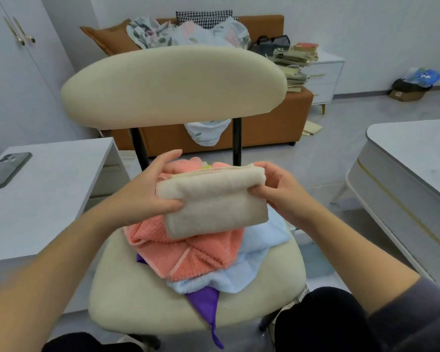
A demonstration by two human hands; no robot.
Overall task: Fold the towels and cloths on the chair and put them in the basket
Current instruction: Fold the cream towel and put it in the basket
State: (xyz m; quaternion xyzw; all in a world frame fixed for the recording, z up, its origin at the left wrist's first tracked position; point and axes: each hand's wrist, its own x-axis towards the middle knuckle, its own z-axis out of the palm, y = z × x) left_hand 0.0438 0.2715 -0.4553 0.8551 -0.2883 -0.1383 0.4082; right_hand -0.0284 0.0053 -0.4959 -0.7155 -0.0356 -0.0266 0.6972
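Left hand (pixel 148 189) and right hand (pixel 277 191) each pinch an end of the folded towel (pixel 214 201), its long axis spanning them, above the pile (pixel 188 252) on the chair (pixel 137 288); no basket shows.

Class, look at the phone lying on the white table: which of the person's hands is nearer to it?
Left. The left hand grips the end of the cream towel nearer the phone; the right hand grips the far end.
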